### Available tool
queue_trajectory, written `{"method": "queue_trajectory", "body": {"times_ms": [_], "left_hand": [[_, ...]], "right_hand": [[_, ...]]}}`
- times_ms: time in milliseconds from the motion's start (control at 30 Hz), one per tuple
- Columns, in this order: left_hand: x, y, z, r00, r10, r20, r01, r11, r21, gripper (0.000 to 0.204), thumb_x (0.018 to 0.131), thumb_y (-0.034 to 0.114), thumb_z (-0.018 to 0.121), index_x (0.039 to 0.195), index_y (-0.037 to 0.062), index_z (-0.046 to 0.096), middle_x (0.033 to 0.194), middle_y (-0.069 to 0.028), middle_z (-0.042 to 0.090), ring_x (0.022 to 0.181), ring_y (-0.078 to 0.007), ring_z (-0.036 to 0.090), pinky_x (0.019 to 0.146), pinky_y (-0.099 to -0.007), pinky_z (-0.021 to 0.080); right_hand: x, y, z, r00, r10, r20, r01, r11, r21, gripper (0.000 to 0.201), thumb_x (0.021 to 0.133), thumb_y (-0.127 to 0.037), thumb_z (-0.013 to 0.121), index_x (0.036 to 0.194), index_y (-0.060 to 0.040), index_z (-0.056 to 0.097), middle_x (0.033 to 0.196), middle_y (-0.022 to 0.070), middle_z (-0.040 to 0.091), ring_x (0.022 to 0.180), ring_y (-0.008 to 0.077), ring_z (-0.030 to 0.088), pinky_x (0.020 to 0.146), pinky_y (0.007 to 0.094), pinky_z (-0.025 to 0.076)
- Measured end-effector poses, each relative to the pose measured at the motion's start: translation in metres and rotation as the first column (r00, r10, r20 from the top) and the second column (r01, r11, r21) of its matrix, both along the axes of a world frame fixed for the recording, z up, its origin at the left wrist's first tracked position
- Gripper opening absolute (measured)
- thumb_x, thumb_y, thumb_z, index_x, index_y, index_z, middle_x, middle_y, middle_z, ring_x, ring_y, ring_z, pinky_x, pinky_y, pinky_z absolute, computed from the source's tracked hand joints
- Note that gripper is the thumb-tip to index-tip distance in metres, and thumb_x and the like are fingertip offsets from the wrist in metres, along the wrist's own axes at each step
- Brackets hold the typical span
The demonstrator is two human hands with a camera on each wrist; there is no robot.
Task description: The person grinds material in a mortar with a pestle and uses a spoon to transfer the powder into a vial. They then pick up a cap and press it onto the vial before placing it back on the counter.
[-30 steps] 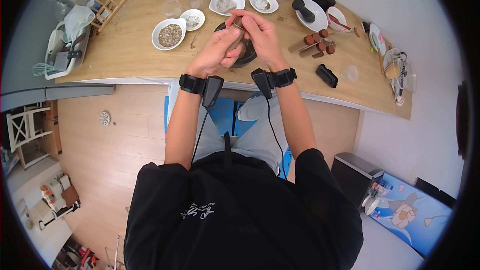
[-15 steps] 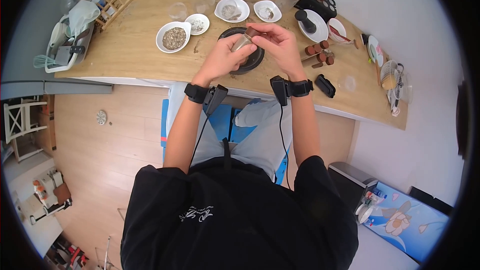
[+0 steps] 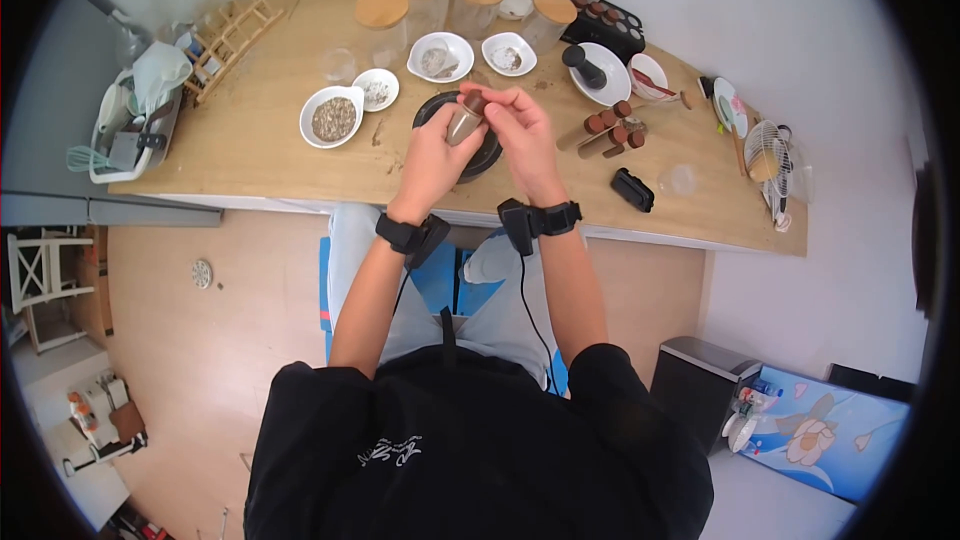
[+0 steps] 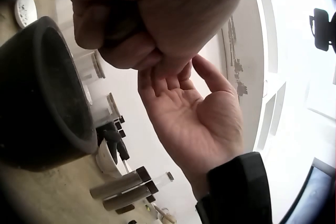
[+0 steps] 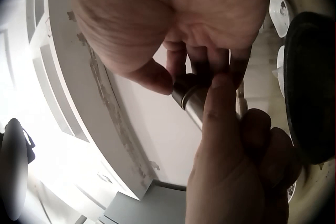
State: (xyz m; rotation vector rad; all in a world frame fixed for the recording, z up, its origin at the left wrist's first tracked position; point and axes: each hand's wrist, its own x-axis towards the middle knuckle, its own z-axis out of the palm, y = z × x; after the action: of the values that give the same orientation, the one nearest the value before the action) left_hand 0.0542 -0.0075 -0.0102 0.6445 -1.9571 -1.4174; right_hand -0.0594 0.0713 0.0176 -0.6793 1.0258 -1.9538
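My left hand (image 3: 430, 165) grips a slim clear vial (image 3: 462, 127) filled with brownish powder, tilted with its cap end up. At the vial's top, my right hand (image 3: 525, 145) pinches the dark brown cap (image 3: 475, 100) between thumb and fingers. In the right wrist view the cap (image 5: 188, 83) sits at the vial's neck, with the left thumb along the glass. Both hands are above a black bowl (image 3: 434, 103), whose thick wall (image 4: 47, 98) shows large in the left wrist view.
White dishes of seeds (image 3: 335, 118) and powders (image 3: 440, 57) stand behind and left. Lidded jars (image 3: 420, 0) line the wall. To the right are several capped vials (image 3: 605, 130), a white bowl with a black pestle (image 3: 590, 68) and a black case (image 3: 633, 190).
The head view has tipped, so the table sits lower in the picture. My hands have turned the vial more upright, and my right fingers have shifted about the cap.
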Motion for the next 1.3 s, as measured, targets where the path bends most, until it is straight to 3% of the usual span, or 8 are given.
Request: {"method": "queue_trajectory", "body": {"times_ms": [100,367,500,700,800,900,967,1300], "left_hand": [[0.001,0.007,0.003,0.998,0.029,0.053,-0.025,0.998,-0.065,0.03,0.085,0.021,0.074,0.105,0.002,0.063,0.084,-0.0242,0.068,0.081,-0.0431,0.066,0.067,-0.0442,0.052],[-0.004,0.023,-0.005,0.993,0.041,0.108,-0.026,0.991,-0.134,0.027,0.088,0.022,0.071,0.1,-0.0015,0.064,0.077,-0.0184,0.068,0.065,-0.0266,0.067,0.062,-0.0364,0.051],[-0.006,0.019,-0.005,0.992,0.041,0.117,-0.03,0.995,-0.097,0.024,0.088,0.02,0.07,0.098,-0.0004,0.064,0.075,-0.0223,0.066,0.069,-0.0409,0.066,0.062,-0.0413,0.051],[-0.001,0.013,-0.003,0.985,-0.105,0.134,0.089,0.988,0.126,0.02,0.09,0.02,0.07,0.095,0.0017,0.065,0.07,-0.0017,0.06,0.055,-0.0083,0.052,0.05,-0.0267,0.042],[0.0,0.017,0.0,0.903,-0.422,0.081,0.346,0.825,0.446,0.017,0.09,0.019,0.071,0.094,0.0042,0.064,0.071,0.0028,0.059,0.053,-0.0031,0.047,0.047,-0.023,0.037],[-0.005,0.031,-0.006,0.927,-0.355,0.12,0.281,0.87,0.405,0.021,0.088,0.02,0.071,0.094,0.0002,0.065,0.068,-0.0084,0.063,0.056,-0.0181,0.06,0.053,-0.0342,0.047],[-0.014,0.053,-0.003,0.984,0.058,0.166,-0.002,0.947,-0.321,0.019,0.088,0.018,0.07,0.095,0.0012,0.063,0.075,-0.0179,0.067,0.065,-0.0366,0.067,0.058,-0.0421,0.05],[-0.02,0.06,-0.022,0.994,0.023,0.108,0.006,0.967,-0.256,0.052,0.078,0.008,0.078,0.106,0.0022,0.034,0.098,-0.0216,0.057,0.088,-0.0355,0.061,0.083,-0.0406,0.048]], "right_hand": [[0.001,0.002,-0.023,0.974,-0.129,-0.189,0.16,0.973,0.165,0.015,0.092,-0.006,0.069,0.103,-0.0041,0.06,0.105,0.0061,0.069,0.092,0.0082,0.063,0.083,0.0231,0.049],[0.001,0.015,-0.024,0.994,0.088,-0.06,-0.091,0.994,-0.062,0.028,0.104,-0.014,0.04,0.123,0.0003,0.056,0.133,0.0153,0.06,0.12,0.0207,0.059,0.103,0.0339,0.045],[0.009,0.035,-0.021,0.996,-0.015,-0.09,0.019,0.999,0.034,0.033,0.103,-0.014,0.044,0.131,0.0017,0.054,0.134,0.0155,0.06,0.122,0.0207,0.057,0.103,0.033,0.045],[0.006,0.038,-0.022,0.917,-0.299,-0.263,0.338,0.934,0.116,0.038,0.101,-0.014,0.056,0.135,0.0002,0.055,0.125,0.0121,0.064,0.115,0.0162,0.06,0.099,0.0307,0.047],[0.004,0.037,-0.018,0.997,0.048,0.055,-0.046,0.998,-0.032,0.036,0.1,-0.014,0.058,0.133,0.0001,0.058,0.113,0.0094,0.068,0.104,0.013,0.063,0.092,0.0287,0.049],[0.005,0.042,-0.027,0.999,0.025,-0.02,-0.024,0.998,0.066,0.035,0.101,-0.014,0.057,0.132,0.0011,0.058,0.109,0.0092,0.069,0.1,0.0131,0.064,0.09,0.0272,0.05],[0.009,0.046,-0.03,0.982,-0.152,-0.116,0.166,0.979,0.121,0.034,0.1,-0.012,0.058,0.131,0.0022,0.059,0.11,0.0092,0.069,0.103,0.0133,0.063,0.091,0.0274,0.05],[0.005,0.08,-0.058,0.968,-0.12,-0.221,0.156,0.975,0.156,0.047,0.097,-0.008,0.063,0.14,0.0023,0.047,0.118,0.0091,0.064,0.104,0.0106,0.062,0.09,0.0257,0.05]]}}
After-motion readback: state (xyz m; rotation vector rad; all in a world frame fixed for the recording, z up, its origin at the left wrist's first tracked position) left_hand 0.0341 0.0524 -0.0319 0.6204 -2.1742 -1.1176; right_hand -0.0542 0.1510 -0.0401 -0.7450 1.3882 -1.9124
